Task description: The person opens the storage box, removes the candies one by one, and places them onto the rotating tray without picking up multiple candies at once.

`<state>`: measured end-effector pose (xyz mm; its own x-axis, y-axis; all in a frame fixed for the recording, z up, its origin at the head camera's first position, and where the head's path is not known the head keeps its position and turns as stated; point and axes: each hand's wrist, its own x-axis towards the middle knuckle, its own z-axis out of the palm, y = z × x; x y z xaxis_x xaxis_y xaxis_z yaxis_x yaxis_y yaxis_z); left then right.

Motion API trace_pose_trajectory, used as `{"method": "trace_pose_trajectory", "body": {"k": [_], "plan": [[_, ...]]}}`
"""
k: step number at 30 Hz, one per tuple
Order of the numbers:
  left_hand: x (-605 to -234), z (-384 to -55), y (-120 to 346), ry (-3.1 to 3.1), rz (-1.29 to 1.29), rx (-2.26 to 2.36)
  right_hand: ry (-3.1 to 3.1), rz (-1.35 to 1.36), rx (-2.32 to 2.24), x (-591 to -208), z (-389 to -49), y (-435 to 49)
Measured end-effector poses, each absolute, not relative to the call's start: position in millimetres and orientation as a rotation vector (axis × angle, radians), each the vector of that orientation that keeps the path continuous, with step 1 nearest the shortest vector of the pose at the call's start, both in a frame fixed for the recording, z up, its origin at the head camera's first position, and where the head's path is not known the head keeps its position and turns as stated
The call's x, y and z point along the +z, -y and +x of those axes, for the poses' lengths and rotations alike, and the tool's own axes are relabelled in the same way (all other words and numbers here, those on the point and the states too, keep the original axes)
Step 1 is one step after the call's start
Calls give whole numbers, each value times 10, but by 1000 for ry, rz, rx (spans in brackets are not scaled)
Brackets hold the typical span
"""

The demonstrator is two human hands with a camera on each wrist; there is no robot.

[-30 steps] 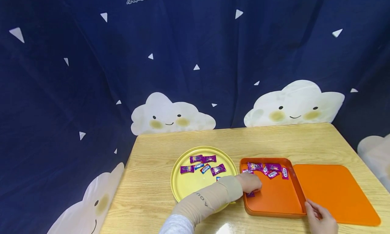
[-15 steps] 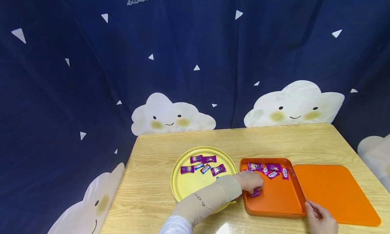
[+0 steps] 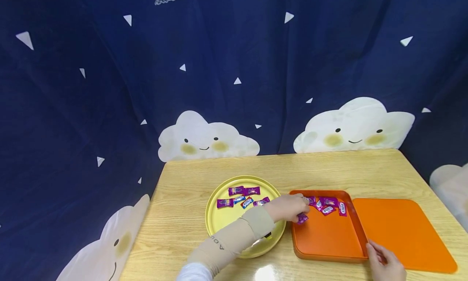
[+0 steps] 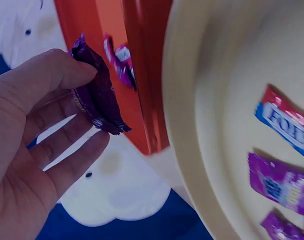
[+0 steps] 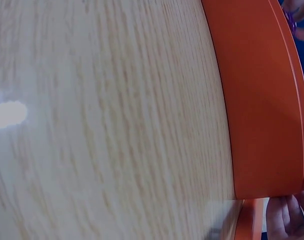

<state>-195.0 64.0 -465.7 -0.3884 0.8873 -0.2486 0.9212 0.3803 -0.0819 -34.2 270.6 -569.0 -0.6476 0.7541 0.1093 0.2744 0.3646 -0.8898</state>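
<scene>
My left hand [image 3: 291,207] pinches a purple-wrapped candy [image 4: 98,89] between thumb and fingers, above the left wall of the orange square tray [image 3: 330,238]. In the left wrist view the candy hangs clear of the tray, its crimped ends showing. My right hand [image 3: 384,261] holds the tray by its near right corner, thumb at the wall and fingers behind it. Purple and pink-and-white wrapped candies [image 3: 328,210] lie along the tray's far side. More candies, purple and red-and-blue [image 3: 247,202], lie in the round yellow tray [image 3: 210,220] under my left forearm.
A flat orange lid [image 3: 404,234] lies on the wooden table [image 3: 179,212] right of the square tray. The two trays stand close side by side. A dark blue curtain [image 3: 219,41] with clouds hangs behind the table.
My left hand has picked the purple candy off the tray floor and moved up and left with it toward the yellow tray. The right hand stays at the tray corner.
</scene>
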Motion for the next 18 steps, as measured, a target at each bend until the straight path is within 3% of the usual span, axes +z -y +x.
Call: {"method": "trace_pose_trajectory", "body": {"k": [6, 18], "plan": [[-4627, -2000, -302, -2557, 1638, -155, 2126, -888, 1250, -5718, -356, -2715], [-4745, -1991, 459, -2783, 1412, -12, 2118, -844, 1205, -5735, -352, -2702]]}}
